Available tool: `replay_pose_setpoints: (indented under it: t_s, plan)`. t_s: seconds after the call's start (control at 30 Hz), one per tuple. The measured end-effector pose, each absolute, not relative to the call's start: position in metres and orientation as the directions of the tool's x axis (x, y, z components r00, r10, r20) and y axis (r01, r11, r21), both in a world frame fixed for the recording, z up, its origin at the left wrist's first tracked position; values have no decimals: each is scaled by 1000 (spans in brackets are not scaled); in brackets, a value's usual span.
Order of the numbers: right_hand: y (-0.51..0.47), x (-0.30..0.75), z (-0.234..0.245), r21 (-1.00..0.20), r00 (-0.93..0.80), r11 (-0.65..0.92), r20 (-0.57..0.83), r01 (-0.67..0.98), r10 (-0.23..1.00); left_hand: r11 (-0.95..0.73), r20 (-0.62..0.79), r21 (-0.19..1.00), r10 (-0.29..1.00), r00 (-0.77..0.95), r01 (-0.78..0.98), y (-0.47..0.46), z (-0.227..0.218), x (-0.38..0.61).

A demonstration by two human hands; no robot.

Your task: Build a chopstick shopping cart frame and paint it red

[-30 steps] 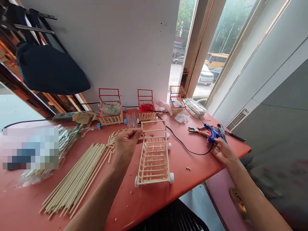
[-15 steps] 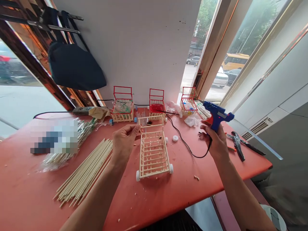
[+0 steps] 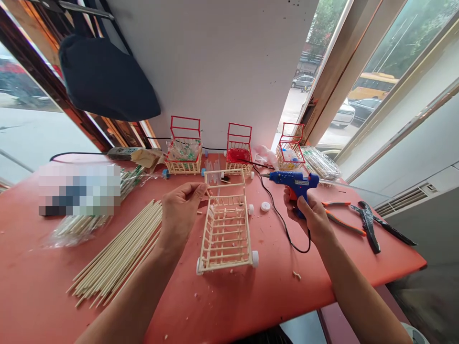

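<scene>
A small cart built of pale wooden sticks (image 3: 225, 229), with white wheels, stands on the red table (image 3: 251, 296) in front of me. My left hand (image 3: 181, 212) pinches the left end of the cart's handle frame. My right hand (image 3: 310, 212) is wrapped round the grip of a blue glue gun (image 3: 292, 181). The gun's nozzle points left toward the cart's handle, a short way off it. A black cord (image 3: 283, 224) runs from the gun across the table.
A pile of long wooden sticks (image 3: 122, 251) lies left of the cart. Three finished carts with red handles (image 3: 182, 148) stand along the back wall. Orange-handled pliers (image 3: 339, 222) and black cutters (image 3: 369, 222) lie at the right. A loose white wheel (image 3: 265, 206) sits beside the cart.
My right hand lifted the glue gun off the table, then brought it down and left, its nozzle now level and aimed at the cart. My left hand stayed on the handle frame.
</scene>
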State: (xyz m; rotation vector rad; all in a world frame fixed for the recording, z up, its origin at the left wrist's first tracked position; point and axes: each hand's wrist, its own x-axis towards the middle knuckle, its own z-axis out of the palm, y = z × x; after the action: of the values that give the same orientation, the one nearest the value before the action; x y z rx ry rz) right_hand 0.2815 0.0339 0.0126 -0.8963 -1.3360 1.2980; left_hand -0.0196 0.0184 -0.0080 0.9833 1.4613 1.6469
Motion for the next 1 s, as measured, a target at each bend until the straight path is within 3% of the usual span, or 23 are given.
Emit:
replay_pose_setpoints:
  t_s: [0.27, 0.6, 1.0]
  plan:
    - [18, 271, -1, -958, -250, 286, 282, -23, 926, -117, 88, 993, 876, -474, -31, 17, -9, -17]
    - [17, 269, -4, -952, -228, 298, 277, 65, 933, -111, 114, 993, 875, -470, 36, 20, -13, -19]
    - [19, 269, -5, -946, -239, 308, 278, 98, 930, -145, 121, 989, 876, -466, -15, 19, -8, -14]
